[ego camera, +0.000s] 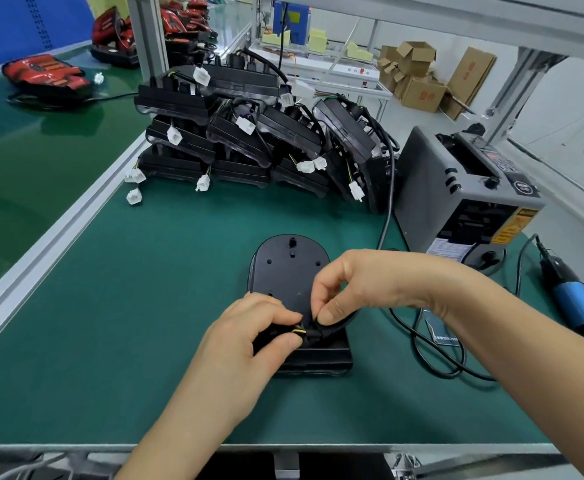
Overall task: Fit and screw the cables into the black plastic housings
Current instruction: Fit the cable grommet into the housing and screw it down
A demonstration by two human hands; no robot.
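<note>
Head view: the housing (pixel 288 271) lies flat on the bench (pixel 138 299) right in front of you, so both hands can reach its near edge. Your left grip (pixel 249 341) pinches the cable (pixel 340 324) end at its yellow band and steadies it. Your right grip (pixel 370 285) pinches the cable just beside that, probably to feed it in. The screwdriver (pixel 574 299) lies to the right, apart from your hands.
</note>
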